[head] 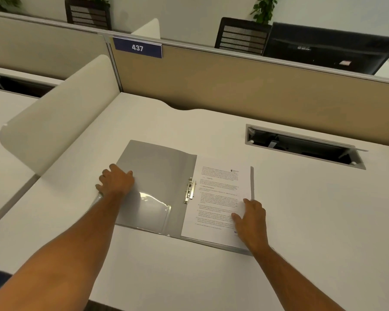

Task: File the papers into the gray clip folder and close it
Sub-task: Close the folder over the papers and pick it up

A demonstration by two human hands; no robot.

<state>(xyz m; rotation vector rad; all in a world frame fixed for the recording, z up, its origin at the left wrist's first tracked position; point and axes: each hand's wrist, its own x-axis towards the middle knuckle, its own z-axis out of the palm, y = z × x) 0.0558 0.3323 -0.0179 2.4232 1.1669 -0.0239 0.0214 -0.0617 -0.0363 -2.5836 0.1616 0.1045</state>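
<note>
The gray clip folder (157, 169) lies open on the white desk (312, 221). A stack of printed papers (218, 198) rests on its right half, beside the metal clip (190, 190) at the spine. A clear pocket (154, 205) sits low on the left cover. My left hand (117, 181) lies on the left cover's outer edge, fingers curled over that edge. My right hand (250, 218) rests flat on the lower right corner of the papers, fingers spread.
A cable slot (301, 144) with its lid raised is cut into the desk at the back right. A tan partition (234, 86) with a "437" label (137, 47) closes the back. A white side divider (61, 113) stands to the left.
</note>
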